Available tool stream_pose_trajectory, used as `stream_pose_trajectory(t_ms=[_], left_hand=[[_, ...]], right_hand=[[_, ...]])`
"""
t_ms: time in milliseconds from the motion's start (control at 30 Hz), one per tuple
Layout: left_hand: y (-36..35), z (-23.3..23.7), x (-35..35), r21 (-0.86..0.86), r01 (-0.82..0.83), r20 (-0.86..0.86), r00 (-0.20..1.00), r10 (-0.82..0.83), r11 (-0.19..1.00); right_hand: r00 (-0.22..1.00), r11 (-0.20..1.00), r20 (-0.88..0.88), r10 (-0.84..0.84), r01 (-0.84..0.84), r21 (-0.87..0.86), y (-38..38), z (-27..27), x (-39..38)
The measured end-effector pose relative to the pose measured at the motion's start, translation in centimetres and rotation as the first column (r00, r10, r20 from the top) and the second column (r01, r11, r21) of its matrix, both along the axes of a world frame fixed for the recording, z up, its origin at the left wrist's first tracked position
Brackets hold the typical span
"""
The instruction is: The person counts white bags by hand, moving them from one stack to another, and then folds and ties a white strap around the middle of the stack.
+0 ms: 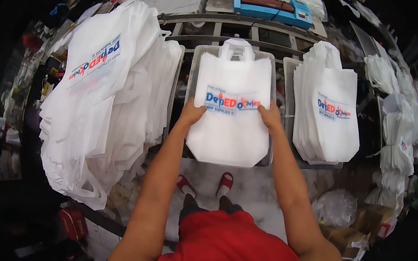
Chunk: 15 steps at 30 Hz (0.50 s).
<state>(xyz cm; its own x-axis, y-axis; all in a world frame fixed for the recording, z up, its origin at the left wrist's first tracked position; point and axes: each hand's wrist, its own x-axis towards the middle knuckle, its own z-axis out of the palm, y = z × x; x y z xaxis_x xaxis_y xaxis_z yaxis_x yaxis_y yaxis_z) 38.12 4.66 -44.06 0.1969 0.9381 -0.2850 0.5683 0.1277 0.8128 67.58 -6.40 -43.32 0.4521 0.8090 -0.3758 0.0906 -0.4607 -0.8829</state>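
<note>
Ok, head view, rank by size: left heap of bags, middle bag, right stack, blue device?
1. left heap
2. middle bag and right stack: too alike to rank
3. blue device, though it lies farther away

Bag (230, 110) under my hands reads "DepED" twice, "SUPPLIES" below, partly covered. Right stack (331, 110): same "DepED" print, small line unreadable. Left pile (99, 58): "DepED", rotated.

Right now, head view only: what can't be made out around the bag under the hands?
1. Head view: tray covered by the centre bag; only its rim shows.
2. Small print under the logo: too small, ends covered by the left hand and right hand.
3. Grip: pinching or just pressing, fingertips too small to tell.
4. Head view: right stack layers too thin to count.
</note>
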Motion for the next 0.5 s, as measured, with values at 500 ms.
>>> stream_pose_trajectory(t_ms=[500], left_hand=[[-2.7,6.3,0.3,0.635,-0.199,0.453,0.878,-0.151,0.747]], right_hand=[[0.938,0.656,0.292,-0.190,-0.100,0.748,-3.6,6.1,1.8]])
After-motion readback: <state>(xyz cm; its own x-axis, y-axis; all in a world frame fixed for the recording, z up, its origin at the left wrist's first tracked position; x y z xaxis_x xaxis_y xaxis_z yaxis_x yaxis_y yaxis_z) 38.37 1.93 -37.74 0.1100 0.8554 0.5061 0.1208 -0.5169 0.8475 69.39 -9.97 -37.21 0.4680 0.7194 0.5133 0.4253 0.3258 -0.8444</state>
